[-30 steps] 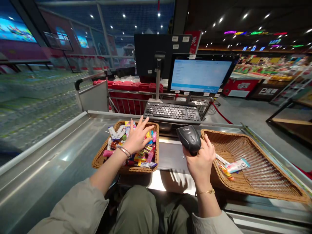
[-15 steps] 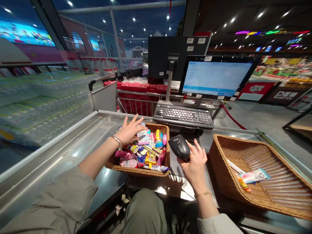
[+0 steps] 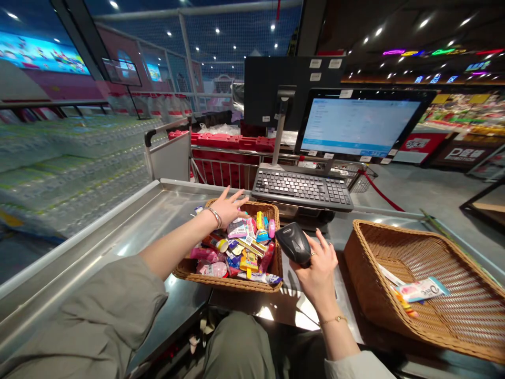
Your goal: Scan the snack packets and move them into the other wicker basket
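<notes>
My left hand [image 3: 230, 207] reaches over the far left corner of a wicker basket [image 3: 221, 277] full of several small colourful snack packets [image 3: 240, 247]. Its fingers are spread and hold nothing that I can see. My right hand [image 3: 317, 266] grips a black handheld barcode scanner [image 3: 293, 242] just right of that basket, its head turned toward the packets. A second wicker basket [image 3: 442, 310] at the right holds a pale packet [image 3: 422, 289] and one or two thin sweets.
A keyboard [image 3: 302, 188] and a lit screen [image 3: 359, 126] stand behind the baskets on the steel checkout counter [image 3: 118, 231]. A shopping cart with red crates [image 3: 221, 145] sits beyond the counter. Store aisles lie far right.
My left hand has slid from the middle of the snack basket to its far left corner. The scanner hand has dropped a little and stayed beside the basket. My head has turned left.
</notes>
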`<state>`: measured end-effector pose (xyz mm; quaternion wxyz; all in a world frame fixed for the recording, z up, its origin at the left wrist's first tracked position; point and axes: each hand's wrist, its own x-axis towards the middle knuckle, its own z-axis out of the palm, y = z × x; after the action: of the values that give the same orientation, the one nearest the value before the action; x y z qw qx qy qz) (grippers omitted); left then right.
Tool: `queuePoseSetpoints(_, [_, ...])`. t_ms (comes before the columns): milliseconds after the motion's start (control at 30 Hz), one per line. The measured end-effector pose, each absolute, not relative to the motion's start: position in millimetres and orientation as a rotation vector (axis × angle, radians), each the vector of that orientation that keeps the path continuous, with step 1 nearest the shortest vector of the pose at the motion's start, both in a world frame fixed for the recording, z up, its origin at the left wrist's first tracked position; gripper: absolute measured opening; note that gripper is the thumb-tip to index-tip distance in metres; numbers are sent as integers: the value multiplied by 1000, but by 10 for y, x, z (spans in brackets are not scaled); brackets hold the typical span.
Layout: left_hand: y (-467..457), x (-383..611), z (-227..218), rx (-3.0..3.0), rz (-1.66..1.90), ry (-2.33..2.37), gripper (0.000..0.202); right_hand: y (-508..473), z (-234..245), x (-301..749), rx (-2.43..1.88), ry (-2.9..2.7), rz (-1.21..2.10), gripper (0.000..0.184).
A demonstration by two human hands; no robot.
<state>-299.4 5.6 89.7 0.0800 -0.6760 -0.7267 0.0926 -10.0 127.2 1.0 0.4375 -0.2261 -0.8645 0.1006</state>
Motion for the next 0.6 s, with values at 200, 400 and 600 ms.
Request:
queuePoseSetpoints(200, [181, -3067, 729, -2069, 342, -2224, 75, 1303, -20, -105, -567, -2136, 251, 20])
queuePoseSetpoints(400, [236, -2999, 804, -2099, 367, -2247, 77, 1311, -32, -97, -570, -2133, 254, 20])
queuePoseSetpoints(600, [182, -2762, 1004, -2086, 258, -2191, 54, 1312, -25, -74, -594, -2106, 263, 20])
